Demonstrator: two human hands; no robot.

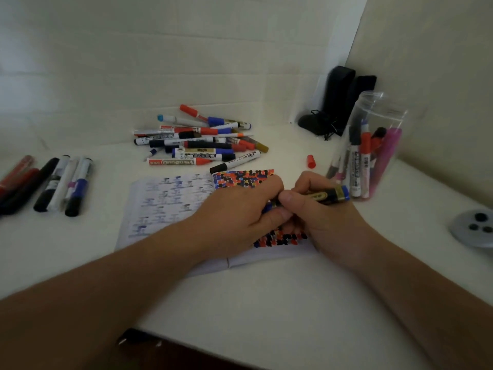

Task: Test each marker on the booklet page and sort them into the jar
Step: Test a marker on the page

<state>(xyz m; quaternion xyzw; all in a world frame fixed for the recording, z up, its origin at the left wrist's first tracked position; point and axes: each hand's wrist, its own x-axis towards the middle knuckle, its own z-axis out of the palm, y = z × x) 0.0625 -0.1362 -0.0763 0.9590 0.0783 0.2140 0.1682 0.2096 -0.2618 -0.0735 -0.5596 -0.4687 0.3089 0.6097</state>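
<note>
An open booklet [165, 206] lies on the white table, its right page covered with red, blue and black test dabs. Over that page my right hand [317, 209] grips a blue marker [328, 195] with a black and gold barrel. My left hand [240, 212] pinches the marker's blue cap end, right against the right hand. A clear plastic jar [373, 145] stands to the right of the booklet with several markers upright inside. A pile of markers [200, 140] lies behind the booklet.
A row of several markers [53, 182] lies at the far left. A loose red cap [311, 161] sits next to the jar. Black objects [338, 102] stand in the back corner. A grey round device [474, 228] is at the right edge. Walls close the back and right.
</note>
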